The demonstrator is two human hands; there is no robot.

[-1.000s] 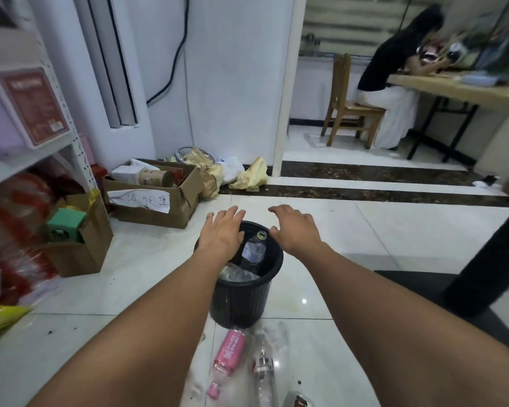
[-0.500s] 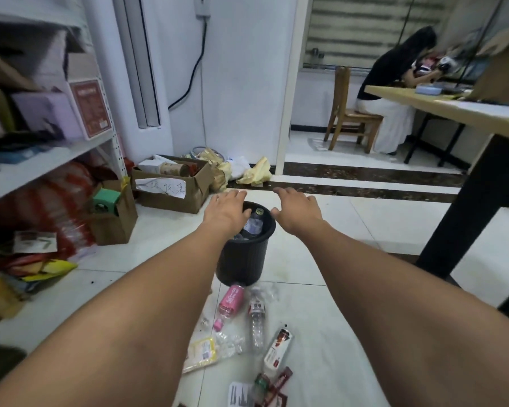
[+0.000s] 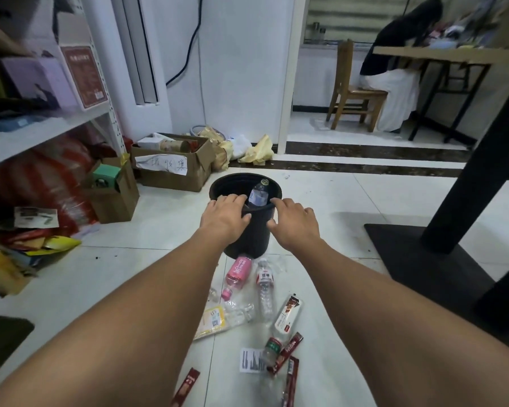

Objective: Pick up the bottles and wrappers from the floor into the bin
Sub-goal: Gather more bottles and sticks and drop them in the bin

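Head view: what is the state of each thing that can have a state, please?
bin: upright, open-topped
bottle in bin: neck up, tilted
pink bottle: lying on floor
clear bottle: lying on floor
left hand: resting on bin rim, empty
right hand: touching bin rim, empty
cardboard box: flaps open
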